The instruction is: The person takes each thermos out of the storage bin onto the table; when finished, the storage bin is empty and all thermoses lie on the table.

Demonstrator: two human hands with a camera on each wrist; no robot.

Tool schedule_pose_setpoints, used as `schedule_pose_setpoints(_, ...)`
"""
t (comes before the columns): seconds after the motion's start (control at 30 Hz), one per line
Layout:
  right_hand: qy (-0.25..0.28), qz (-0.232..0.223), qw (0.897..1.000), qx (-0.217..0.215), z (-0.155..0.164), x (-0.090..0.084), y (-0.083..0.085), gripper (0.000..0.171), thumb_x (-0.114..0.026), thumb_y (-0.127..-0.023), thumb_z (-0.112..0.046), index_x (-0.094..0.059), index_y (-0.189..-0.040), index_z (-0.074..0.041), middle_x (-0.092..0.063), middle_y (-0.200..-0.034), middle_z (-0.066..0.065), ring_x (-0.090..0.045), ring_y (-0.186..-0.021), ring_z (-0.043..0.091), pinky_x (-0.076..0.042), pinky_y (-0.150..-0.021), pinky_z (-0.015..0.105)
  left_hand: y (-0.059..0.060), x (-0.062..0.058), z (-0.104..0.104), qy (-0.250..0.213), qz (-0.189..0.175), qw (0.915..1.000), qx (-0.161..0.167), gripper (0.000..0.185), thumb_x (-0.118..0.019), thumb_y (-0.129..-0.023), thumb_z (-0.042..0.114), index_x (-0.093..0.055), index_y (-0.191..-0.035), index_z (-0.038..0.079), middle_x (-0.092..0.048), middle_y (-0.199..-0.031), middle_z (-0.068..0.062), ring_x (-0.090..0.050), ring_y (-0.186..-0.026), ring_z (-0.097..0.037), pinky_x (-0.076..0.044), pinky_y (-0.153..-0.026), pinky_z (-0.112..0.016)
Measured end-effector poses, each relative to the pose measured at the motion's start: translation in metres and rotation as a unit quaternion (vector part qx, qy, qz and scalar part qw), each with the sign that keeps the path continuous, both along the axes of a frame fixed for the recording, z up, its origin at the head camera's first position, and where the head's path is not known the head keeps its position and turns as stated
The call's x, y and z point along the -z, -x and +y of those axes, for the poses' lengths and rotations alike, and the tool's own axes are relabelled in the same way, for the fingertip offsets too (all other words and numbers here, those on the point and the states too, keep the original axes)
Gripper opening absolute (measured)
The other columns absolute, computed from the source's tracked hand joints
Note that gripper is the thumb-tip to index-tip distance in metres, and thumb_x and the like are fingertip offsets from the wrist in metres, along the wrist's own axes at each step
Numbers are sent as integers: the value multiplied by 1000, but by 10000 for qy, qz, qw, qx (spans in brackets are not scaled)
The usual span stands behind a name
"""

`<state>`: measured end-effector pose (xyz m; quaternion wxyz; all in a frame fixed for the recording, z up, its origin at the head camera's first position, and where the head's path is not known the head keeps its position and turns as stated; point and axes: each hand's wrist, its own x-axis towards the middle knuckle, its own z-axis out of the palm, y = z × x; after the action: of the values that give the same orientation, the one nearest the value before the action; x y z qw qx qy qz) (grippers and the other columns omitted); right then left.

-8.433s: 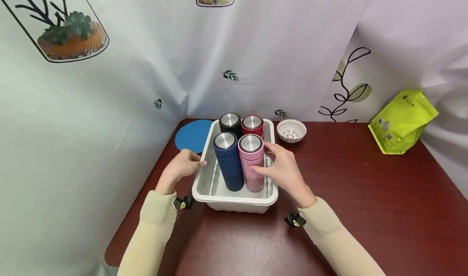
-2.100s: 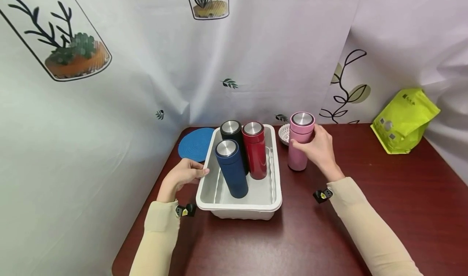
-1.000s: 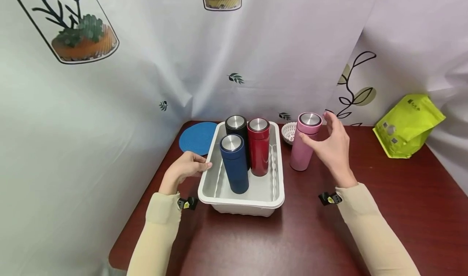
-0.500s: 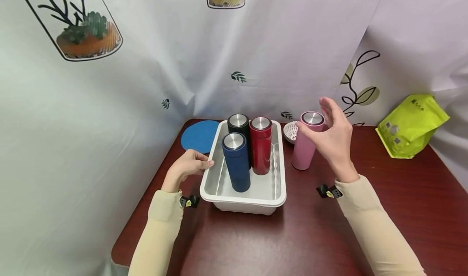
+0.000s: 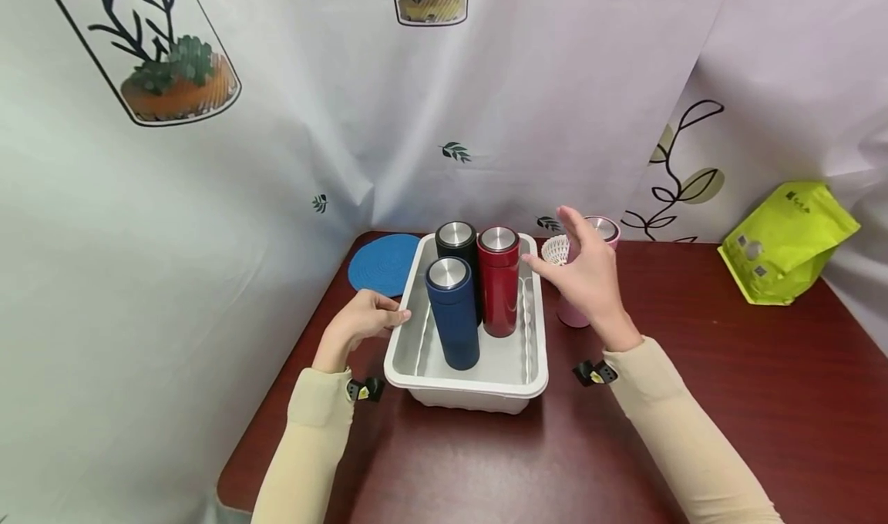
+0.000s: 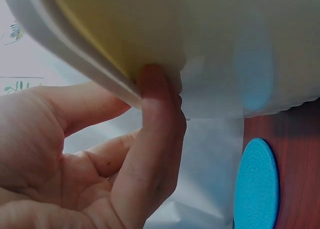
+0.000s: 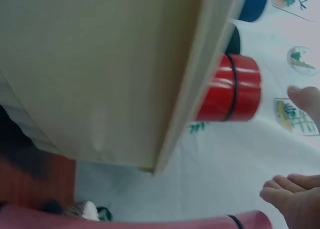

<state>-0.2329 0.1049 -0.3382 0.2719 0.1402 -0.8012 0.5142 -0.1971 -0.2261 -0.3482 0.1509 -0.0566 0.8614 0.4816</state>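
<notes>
The left hand grips the tray's left rim. The right hand, fingers spread and holding nothing, hovers beside the red flask in the tray; the pink flask stands behind it on the counter.

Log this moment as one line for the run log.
left hand: grips tray rim | right hand: open, beside red bottle | pink bottle: upright on table, outside tray
</notes>
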Motion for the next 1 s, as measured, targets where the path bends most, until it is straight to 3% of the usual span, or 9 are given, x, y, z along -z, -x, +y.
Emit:
schedule_pose_setpoints(0.2,-246,-705,9963,-435,-9,13,5,88,-89,-71,-23,-45,-144,-3,-51,-144,15,-49,-134,29,-42,-108,41,0,-1,2,40,50,10000,-8,41,-69,-92,13,-61,-122,-13,-63,-117,-29,-66,-105,-43,-54,-90,-53)
schedule_pose_setpoints(0.43,-19,-1243,9877,-953,-19,23,15,86,-89,-72,-21,-45,-144,-3,-55,-140,16,-52,-131,27,-43,-108,37,1,-1,2,-8,70,10000,13,40,-69,-92,13,-61,-121,-13,-64,-117,-28,-66,-105,-43,-57,-86,-48)
schedule_pose_setpoints(0.77,-459,-1863,9749,-1132,-33,33,25,88,-86,-75,-31,-42,-146,-4,-56,-138,19,-58,-124,34,-48,-103,46,-1,0,1,62,76,9999,-43,41,-69,-91,14,-62,-121,-12,-64,-117,-28,-66,-104,-42,-54,-90,-52)
schedule_pose_setpoints(1.0,-934,-1860,9733,-967,-40,31,23,73,-85,-73,-35,-54,-132,-5,-69,-115,16,-67,-100,29,-57,-88,45,-2,1,1,113,92,9999,-17,39,-69,-92,14,-63,-120,-12,-64,-117,-27,-67,-104,-42,-57,-87,-48)
